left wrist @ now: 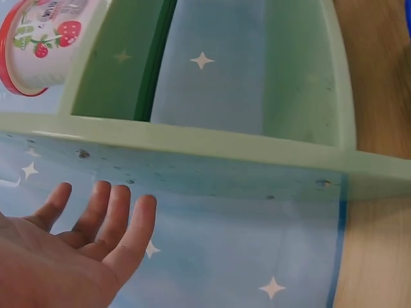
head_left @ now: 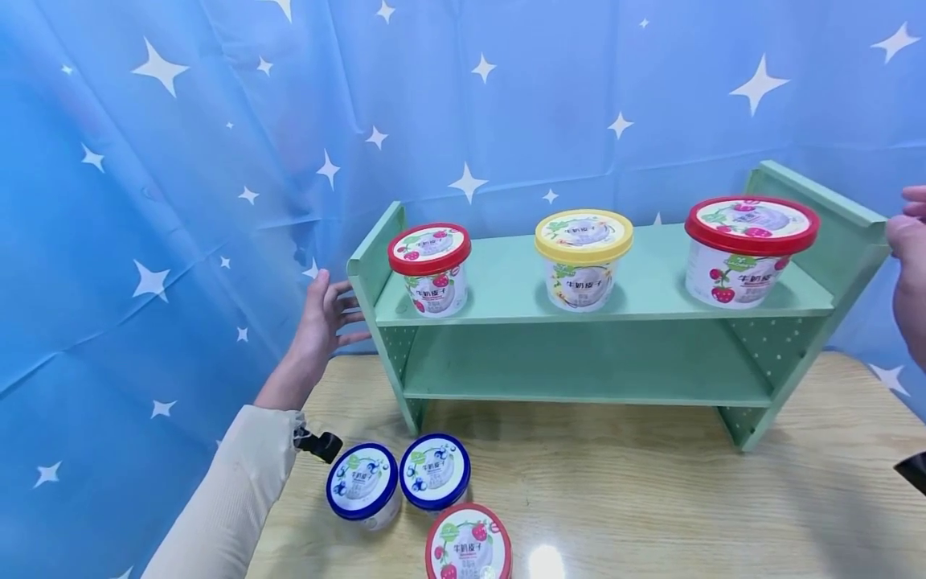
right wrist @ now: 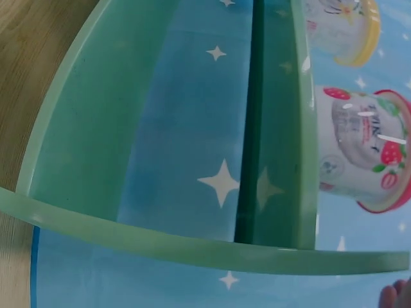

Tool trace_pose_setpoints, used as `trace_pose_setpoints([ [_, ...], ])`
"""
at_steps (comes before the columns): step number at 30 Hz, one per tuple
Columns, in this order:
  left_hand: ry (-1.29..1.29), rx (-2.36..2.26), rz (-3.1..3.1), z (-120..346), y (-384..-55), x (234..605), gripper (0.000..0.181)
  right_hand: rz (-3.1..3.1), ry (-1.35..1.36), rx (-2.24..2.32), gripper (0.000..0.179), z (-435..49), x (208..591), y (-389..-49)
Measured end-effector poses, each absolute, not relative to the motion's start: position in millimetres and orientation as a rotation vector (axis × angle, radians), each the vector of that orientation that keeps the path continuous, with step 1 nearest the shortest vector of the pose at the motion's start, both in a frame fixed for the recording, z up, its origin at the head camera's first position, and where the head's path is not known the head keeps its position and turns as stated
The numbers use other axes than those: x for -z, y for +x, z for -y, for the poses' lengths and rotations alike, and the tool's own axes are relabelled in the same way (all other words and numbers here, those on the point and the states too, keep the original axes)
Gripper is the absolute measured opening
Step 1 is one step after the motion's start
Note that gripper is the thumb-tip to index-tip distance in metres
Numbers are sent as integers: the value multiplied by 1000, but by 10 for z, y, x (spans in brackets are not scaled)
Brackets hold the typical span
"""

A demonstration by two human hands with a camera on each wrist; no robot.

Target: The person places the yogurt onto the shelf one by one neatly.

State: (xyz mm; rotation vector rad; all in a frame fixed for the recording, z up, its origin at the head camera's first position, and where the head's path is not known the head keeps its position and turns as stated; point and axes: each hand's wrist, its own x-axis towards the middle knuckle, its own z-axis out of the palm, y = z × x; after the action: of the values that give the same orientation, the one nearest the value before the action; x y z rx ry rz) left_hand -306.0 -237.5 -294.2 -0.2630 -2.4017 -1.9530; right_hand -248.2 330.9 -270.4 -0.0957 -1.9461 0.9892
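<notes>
A pale green two-tier shelf [head_left: 521, 362] stands on the wooden table. My left hand [head_left: 323, 310] is beside its left side panel, fingers spread toward the wood and palm empty. In the left wrist view, the fingertips of this hand [left wrist: 96, 237] lie close to the panel's outer face. At the right edge of the head view, my right hand [head_left: 913, 273] is partly cut off beside the right panel; only fingertips show in the right wrist view. Along the top tier stand a red-lidded tub [head_left: 434, 269], a yellow-lidded tub [head_left: 582, 261] and a larger red-lidded tub [head_left: 748, 253].
Two blue-lidded tubs [head_left: 363, 482] [head_left: 436, 473] and another red-lidded tub [head_left: 469, 547] stand on the table [head_left: 629, 498] in front of the shelf's left half. A blue curtain [head_left: 239, 104] with white stars hangs behind and to the left.
</notes>
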Motion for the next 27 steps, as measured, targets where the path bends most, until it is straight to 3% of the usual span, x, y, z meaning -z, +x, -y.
trace_pose_setpoints([
  [15,-561,2099,2248,2539,-3011,3273,52,2240,-88,-1264,47,-3368,2759,-2562],
  [27,-857,2091,2358,2733,-2914,3591,55,2239,-39,-1316,48,-3406,2806,-2605],
])
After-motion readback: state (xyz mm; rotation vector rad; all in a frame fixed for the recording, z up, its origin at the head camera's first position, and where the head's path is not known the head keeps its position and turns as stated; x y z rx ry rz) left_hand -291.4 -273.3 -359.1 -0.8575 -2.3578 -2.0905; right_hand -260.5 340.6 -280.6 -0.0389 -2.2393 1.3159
